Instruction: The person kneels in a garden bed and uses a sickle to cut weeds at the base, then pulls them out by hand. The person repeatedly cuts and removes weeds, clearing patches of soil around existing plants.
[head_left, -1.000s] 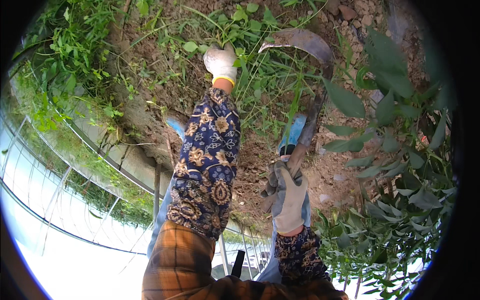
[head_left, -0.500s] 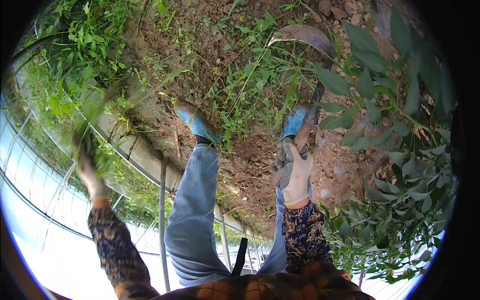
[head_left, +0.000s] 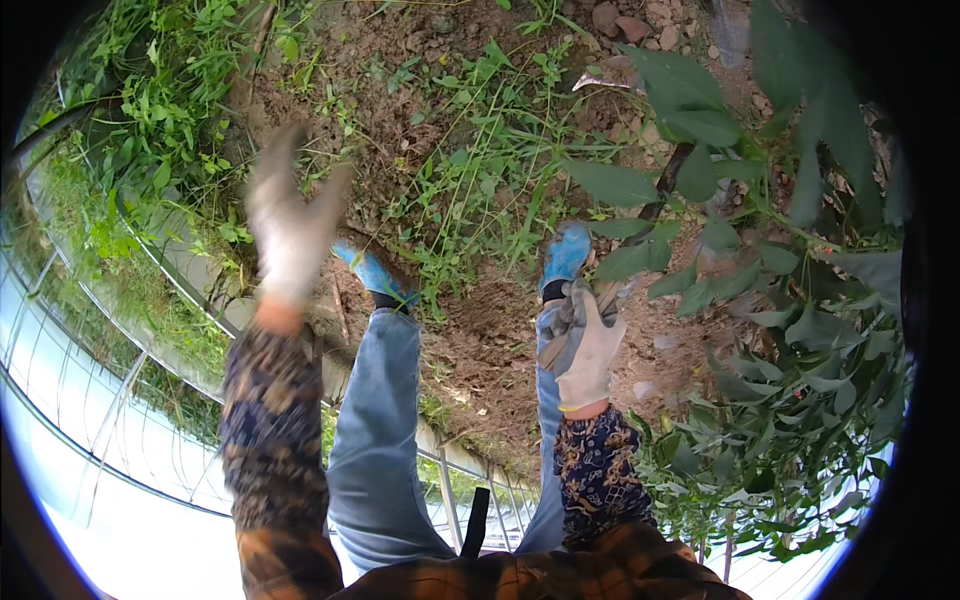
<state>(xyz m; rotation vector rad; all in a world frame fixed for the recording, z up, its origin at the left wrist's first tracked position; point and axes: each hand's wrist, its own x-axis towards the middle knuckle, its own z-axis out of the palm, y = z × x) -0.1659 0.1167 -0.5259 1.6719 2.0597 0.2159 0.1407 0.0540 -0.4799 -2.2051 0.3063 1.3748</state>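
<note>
Loosely splayed left hand (head_left: pixel 287 215); right hand (head_left: pixel 588 350) clenched round wooden handle (head_left: pixel 606 293) of curved sickle (head_left: pixel 669 180).

Soft, diffuse daylight on the soil (head_left: pixel 490 365); white glare at near left; shade within the foliage (head_left: pixel 800 400) at right. Motion blur smears my left fingers (head_left: pixel 272 180); my right fingers (head_left: pixel 572 322) are sharper. Fisheye distortion bends lines toward blackened margins.

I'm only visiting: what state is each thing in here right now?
left hand: gloved, open, blurred, nothing visibly held
sickle: held, partly hidden by leaves
right hand: gloved, closed around the sickle
weeds: tangled over soil; rooted or loose unclear
blue shoes: worn
</note>
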